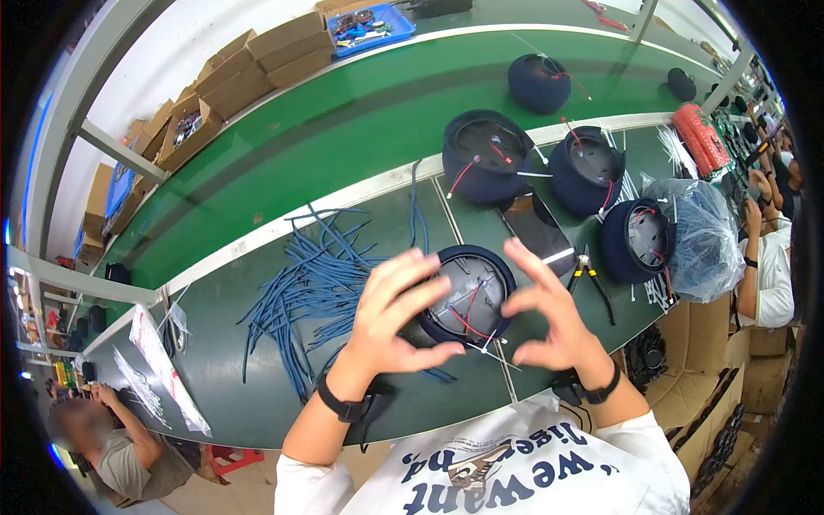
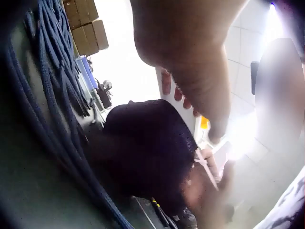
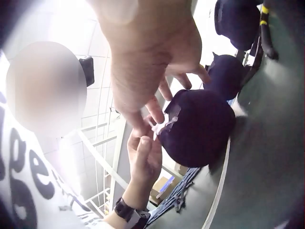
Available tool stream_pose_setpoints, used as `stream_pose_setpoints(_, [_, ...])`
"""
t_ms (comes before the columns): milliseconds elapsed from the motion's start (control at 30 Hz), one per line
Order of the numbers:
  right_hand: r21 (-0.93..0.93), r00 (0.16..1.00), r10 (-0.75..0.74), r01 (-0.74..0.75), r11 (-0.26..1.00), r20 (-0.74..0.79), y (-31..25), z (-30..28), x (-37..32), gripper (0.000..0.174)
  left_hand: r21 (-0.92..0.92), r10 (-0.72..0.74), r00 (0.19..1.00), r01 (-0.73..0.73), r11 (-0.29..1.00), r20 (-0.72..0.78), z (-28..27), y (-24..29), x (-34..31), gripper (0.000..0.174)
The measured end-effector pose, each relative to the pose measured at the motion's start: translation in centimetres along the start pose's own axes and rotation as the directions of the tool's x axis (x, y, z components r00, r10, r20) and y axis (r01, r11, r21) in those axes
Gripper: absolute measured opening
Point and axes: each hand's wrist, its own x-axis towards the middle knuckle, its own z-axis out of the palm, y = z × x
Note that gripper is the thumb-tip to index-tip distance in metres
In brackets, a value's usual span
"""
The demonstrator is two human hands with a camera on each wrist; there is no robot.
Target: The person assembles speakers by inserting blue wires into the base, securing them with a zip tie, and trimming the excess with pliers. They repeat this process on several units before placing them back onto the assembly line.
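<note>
A round dark navy cover with a grey plastic inside [image 1: 463, 302] sits on the table between both hands, its open side up. Red wires [image 1: 470, 324] lie across the inside, and a white cable tie [image 2: 206, 167] sticks out at the near rim. My left hand [image 1: 390, 313] is at the left of the cover, fingers spread and thumb stretched toward the near rim. On the other side, my right hand [image 1: 554, 318] has its fingers apart beside the rim. From the right wrist, the fingertips appear close to the cover [image 3: 198, 129] and the white tie.
Blue cords [image 1: 313, 279] lie heaped at the left. Similar covers [image 1: 487, 154] stand at the back right, near black-and-yellow pliers [image 1: 594, 279] and a clear plastic bag [image 1: 704, 240]. A green belt [image 1: 343, 129] runs behind, with cardboard boxes [image 1: 287, 51] beyond. Other people sit at both sides.
</note>
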Motion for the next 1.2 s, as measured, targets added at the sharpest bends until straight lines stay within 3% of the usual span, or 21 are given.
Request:
stream_pose_setpoints(67, [-0.184,0.996,0.014,0.001,0.983,0.083,-3.3,0.6,-0.3,0.038,-0.1,0.079,0.993,-0.07,0.992,0.082,0.2,1.4,-0.3,0.06])
stream_pose_setpoints(167, [-0.36,0.991,-0.008,0.057,0.931,0.135,-3.7,2.0,-1.1,0.019,-0.149,0.122,0.98,-0.099,0.984,0.155,2.0,2.5,-1.1,0.036])
stream_pose_setpoints(267, [-0.244,0.996,0.043,-0.023,0.969,0.079,-3.3,1.9,-1.5,0.019,-0.107,0.18,0.966,-0.162,0.981,0.186,3.0,2.1,-1.3,0.035])
stream_pose_setpoints(400, [-0.229,0.996,0.034,-0.014,0.973,0.086,-3.2,1.8,-1.7,0.016,-0.022,0.18,0.965,-0.179,0.984,0.192,3.8,2.0,-1.5,0.032])
stream_pose_setpoints(500, [-0.093,0.996,0.063,-0.057,0.994,0.06,-3.0,0.8,-1.4,0.013,0.006,0.157,0.985,-0.158,0.987,0.075,3.4,2.4,-0.7,0.032])
stream_pose_setpoints(567, [0.092,0.991,0.134,-0.136,0.986,0.02,-3.5,-0.3,-0.5,0.011,0.026,-0.071,0.997,0.072,0.997,-0.042,1.8,2.8,-0.1,0.034])
stream_pose_setpoints(600, [0.123,0.987,0.11,-0.095,0.988,-0.121,-3.3,-0.5,0.3,0.014,0.027,-0.182,0.978,0.186,0.982,-0.104,1.0,2.7,0.1,0.035])
stream_pose_setpoints(633, [0.021,0.968,0.208,-0.207,0.978,-0.141,-3.2,-1.0,1.4,0.017,0.004,-0.299,0.949,0.301,0.954,-0.103,0.7,1.7,0.6,0.036])
stream_pose_setpoints(667, [-0.078,0.938,0.301,-0.318,0.945,-0.172,-3.3,-1.4,2.5,0.02,0.032,-0.464,0.885,0.465,0.885,-0.045,0.4,1.5,1.5,0.034])
stream_pose_setpoints(700, [-0.107,0.92,0.311,-0.344,0.933,-0.24,-3.3,-0.5,4.3,0.025,0.02,-0.511,0.859,0.511,0.86,0.036,0.2,1.1,2.4,0.031])
stream_pose_setpoints(733, [-0.156,0.93,0.307,-0.34,0.927,-0.202,-3.0,0.1,5.7,0.026,0.013,-0.55,0.827,0.553,0.833,0.114,-0.1,0.9,3.0,0.028])
stream_pose_setpoints(833, [-0.323,0.963,0.266,-0.268,0.908,-0.051,-1.4,1.6,8.5,0.028,-0.022,-0.566,0.811,0.574,0.818,0.149,1.1,-0.5,3.2,0.022])
stream_pose_setpoints(933, [-0.411,0.984,0.157,-0.179,0.894,-0.088,-0.7,3.0,8.5,0.019,0.118,-0.439,0.898,0.435,0.892,0.006,2.2,0.2,3.5,0.014])
stream_pose_setpoints(967, [-0.412,0.984,0.159,-0.177,0.894,-0.077,-0.8,3.1,8.6,0.019,0.133,-0.385,0.92,0.392,0.91,-0.073,2.9,0.3,3.5,0.011])
stream_pose_setpoints(1100, [-0.395,0.985,0.153,-0.173,0.902,-0.082,-0.8,3.2,8.4,0.018,0.037,-0.421,0.889,0.434,0.9,-0.18,3.7,1.0,3.2,0.009])
stream_pose_setpoints(1200, [-0.359,0.984,0.135,-0.17,0.918,-0.119,-0.4,3.3,8.4,0.019,0.048,-0.298,0.919,0.32,0.946,-0.258,4.2,0.8,2.9,0.008])
